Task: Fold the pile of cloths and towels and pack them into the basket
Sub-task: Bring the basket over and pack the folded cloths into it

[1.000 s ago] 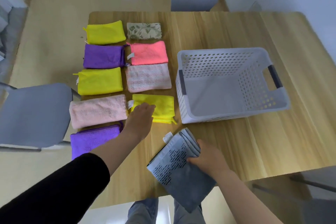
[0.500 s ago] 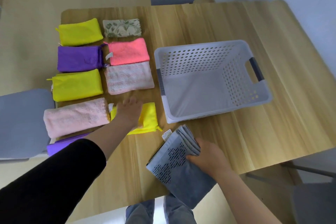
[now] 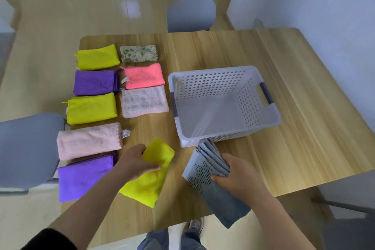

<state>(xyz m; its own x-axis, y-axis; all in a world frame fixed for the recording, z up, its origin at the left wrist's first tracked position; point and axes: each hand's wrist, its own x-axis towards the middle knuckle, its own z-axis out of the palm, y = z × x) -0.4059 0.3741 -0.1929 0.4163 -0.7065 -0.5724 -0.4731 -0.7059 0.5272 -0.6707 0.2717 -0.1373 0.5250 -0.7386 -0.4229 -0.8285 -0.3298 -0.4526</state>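
My left hand (image 3: 138, 161) is pinching one end of a yellow cloth (image 3: 149, 182), the rest trailing loosely onto the table (image 3: 304, 128). My right hand (image 3: 238, 175) is gripping a folded grey towel (image 3: 203, 166), which is overhanging the near table edge, its far end just beside the basket (image 3: 269, 126). Eight folded cloths (image 3: 91, 107) are lying in two columns left of the basket.

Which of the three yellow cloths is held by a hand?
The yellow cloth nearest the person, which the left hand grips. It is rumpled; the far yellow cloth and the middle yellow cloth lie folded in the left column, untouched.
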